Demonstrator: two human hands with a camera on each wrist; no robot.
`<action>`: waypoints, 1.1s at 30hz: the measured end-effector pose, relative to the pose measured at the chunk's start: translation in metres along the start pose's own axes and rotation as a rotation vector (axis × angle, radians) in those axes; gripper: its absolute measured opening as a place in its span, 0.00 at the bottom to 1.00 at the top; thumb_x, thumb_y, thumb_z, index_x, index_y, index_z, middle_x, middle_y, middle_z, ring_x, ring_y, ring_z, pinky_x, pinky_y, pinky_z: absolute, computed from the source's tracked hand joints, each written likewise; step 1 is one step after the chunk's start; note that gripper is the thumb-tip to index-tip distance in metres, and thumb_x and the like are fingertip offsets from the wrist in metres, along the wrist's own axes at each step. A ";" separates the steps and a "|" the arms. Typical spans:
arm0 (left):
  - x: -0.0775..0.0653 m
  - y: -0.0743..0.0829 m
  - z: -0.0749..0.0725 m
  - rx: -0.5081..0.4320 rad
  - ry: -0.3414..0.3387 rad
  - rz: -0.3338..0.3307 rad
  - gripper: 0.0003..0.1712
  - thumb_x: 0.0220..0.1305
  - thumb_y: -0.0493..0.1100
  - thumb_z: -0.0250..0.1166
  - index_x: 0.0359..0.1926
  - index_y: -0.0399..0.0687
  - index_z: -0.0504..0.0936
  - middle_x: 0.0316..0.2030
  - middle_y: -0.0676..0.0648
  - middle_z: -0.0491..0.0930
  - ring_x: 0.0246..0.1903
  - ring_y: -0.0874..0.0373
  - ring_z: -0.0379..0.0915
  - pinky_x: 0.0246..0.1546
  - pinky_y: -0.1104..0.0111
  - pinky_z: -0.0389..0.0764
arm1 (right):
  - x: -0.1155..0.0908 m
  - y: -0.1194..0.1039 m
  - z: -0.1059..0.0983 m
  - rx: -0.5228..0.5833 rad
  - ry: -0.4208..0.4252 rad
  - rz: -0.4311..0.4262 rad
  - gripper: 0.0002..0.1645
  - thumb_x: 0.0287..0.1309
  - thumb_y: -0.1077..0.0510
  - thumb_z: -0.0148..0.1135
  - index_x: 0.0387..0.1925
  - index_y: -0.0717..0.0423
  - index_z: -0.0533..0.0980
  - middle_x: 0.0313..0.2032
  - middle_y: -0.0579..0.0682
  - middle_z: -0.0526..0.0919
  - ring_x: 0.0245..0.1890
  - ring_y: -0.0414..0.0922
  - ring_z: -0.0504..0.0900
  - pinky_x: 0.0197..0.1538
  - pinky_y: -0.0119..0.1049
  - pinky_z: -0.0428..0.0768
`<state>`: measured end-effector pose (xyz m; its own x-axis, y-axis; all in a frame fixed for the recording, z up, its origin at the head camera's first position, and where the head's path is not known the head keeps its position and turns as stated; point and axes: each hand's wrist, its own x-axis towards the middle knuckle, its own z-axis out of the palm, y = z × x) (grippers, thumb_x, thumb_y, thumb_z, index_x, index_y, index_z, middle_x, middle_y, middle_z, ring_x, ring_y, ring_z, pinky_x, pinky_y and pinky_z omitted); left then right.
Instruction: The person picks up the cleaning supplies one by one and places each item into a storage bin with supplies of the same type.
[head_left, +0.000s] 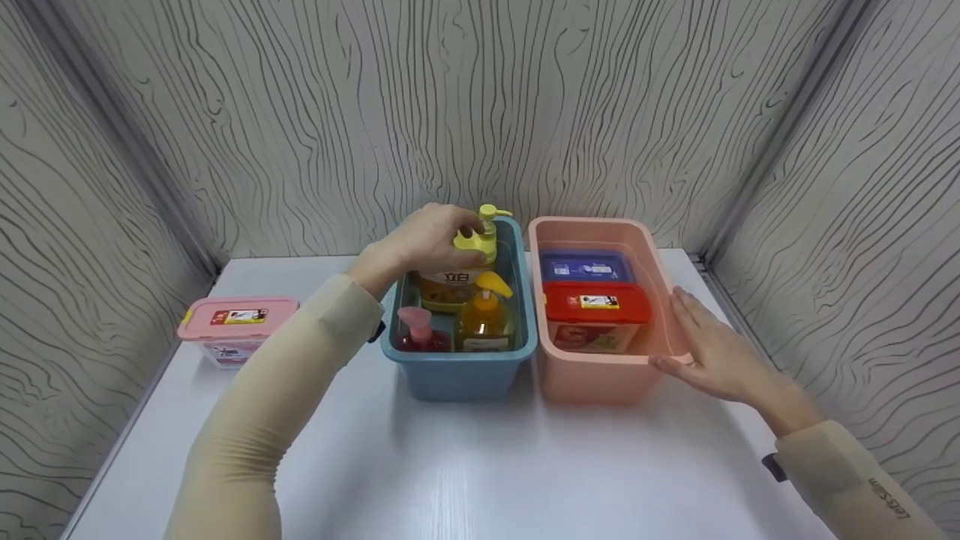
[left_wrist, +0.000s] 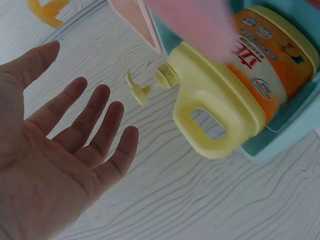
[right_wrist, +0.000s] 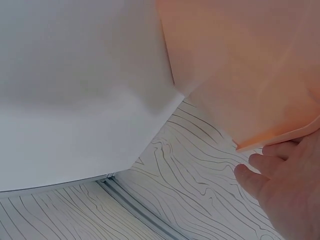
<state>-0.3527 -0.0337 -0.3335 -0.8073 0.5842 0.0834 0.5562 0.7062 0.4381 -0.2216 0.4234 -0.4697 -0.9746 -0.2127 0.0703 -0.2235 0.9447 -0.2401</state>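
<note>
My left hand (head_left: 435,238) hovers over the blue bin (head_left: 466,379), beside the handle of a large detergent bottle with a yellow top (head_left: 480,244). In the left wrist view the fingers of this hand (left_wrist: 70,145) are spread, apart from the bottle (left_wrist: 220,90) and its orange label. A pink-topped pump bottle (head_left: 417,324) and an amber pump bottle with an orange pump (head_left: 484,321) stand nearer in the bin. My right hand (head_left: 724,360) rests on the right rim of the salmon bin (head_left: 600,382), its fingers fairly straight along the outer side.
Inside the salmon bin are a red-lidded tub (head_left: 598,304) and a blue-lidded tub (head_left: 585,267) behind it. A pink-lidded tub (head_left: 238,319) stands on the white table (head_left: 465,465) at left. Wood-patterned panels (head_left: 465,105) enclose the back and sides.
</note>
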 end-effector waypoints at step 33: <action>-0.144 -0.164 -0.013 0.023 0.168 -0.291 0.34 0.80 0.56 0.68 0.76 0.40 0.79 0.75 0.31 0.79 0.78 0.28 0.71 0.80 0.30 0.70 | -0.017 0.012 -0.003 -0.054 0.028 -0.155 0.58 0.77 0.33 0.61 0.93 0.50 0.48 0.93 0.56 0.50 0.92 0.65 0.51 0.82 0.80 0.63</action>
<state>-0.3304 -0.2383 -0.4053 -0.9532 0.2836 0.1047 0.3000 0.8438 0.4450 -0.2077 0.4394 -0.4712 -0.9276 -0.3504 0.1298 -0.3691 0.9134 -0.1716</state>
